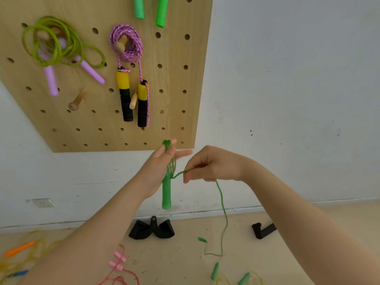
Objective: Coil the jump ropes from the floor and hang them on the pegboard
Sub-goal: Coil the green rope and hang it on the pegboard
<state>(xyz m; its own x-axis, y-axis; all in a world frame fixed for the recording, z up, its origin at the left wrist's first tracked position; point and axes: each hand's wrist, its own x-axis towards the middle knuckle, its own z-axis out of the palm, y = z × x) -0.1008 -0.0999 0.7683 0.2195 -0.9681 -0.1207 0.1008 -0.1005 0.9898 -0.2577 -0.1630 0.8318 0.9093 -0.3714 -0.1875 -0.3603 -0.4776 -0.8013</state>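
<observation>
bare wooden peg [76, 100] reachable lower left, hung ropes crowding pegboard [176, 79] above

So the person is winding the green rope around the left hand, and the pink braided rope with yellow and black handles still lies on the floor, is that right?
Not quite. The head view shows the pink braided rope with yellow and black handles already hanging from a peg on the pegboard, not on the floor. The rest holds: the green rope is looped over the left hand, and the right hand pinches it.
</observation>
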